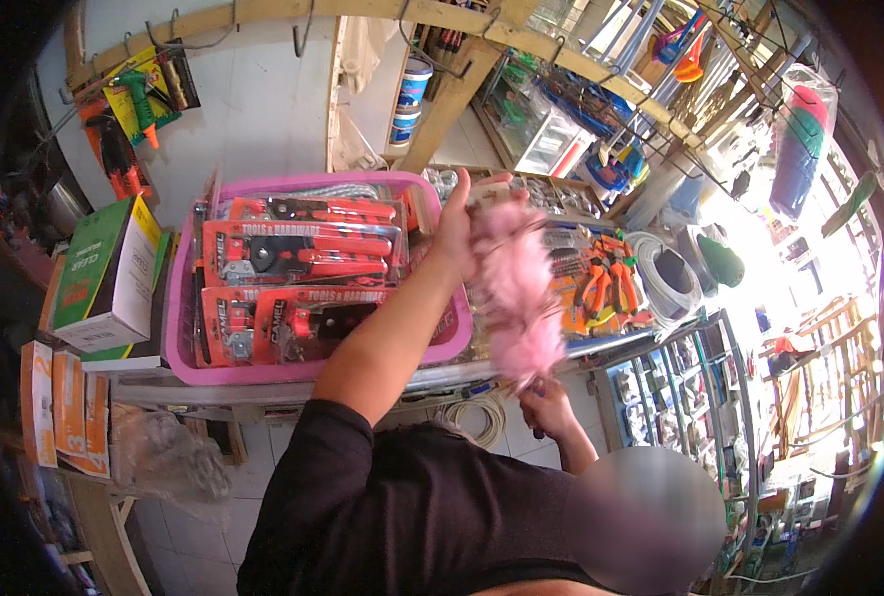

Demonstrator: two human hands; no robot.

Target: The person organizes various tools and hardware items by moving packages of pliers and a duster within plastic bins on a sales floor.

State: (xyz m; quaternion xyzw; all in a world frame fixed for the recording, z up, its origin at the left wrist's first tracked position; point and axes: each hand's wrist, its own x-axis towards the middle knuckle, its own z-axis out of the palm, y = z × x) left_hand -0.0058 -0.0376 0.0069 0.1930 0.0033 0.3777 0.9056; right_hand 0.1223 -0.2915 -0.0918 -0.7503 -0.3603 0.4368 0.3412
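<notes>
A pink feather duster (526, 288), smeared by motion, slants across the middle of the view. Its lower end is in my right hand (551, 409), whose fingers are closed round the handle. My left hand (459, 226) reaches up beside the duster's upper end, thumb stretched out and apart from the fingers. Feathers partly cover those fingers and overlap the palm; whether they touch cannot be told. Beneath my left forearm stands a pink plastic basket (452, 343) filled with packaged red-and-black hand tools (303, 253).
Green-and-white cartons (109, 283) stand left of the basket. Orange-handled pliers (606, 283) and coiled white cable (661, 273) lie to the right. Metal hooks (303, 40) hang from a wooden beam (253, 12) above. A coil of pale hose or cable (477, 422) lies below the counter.
</notes>
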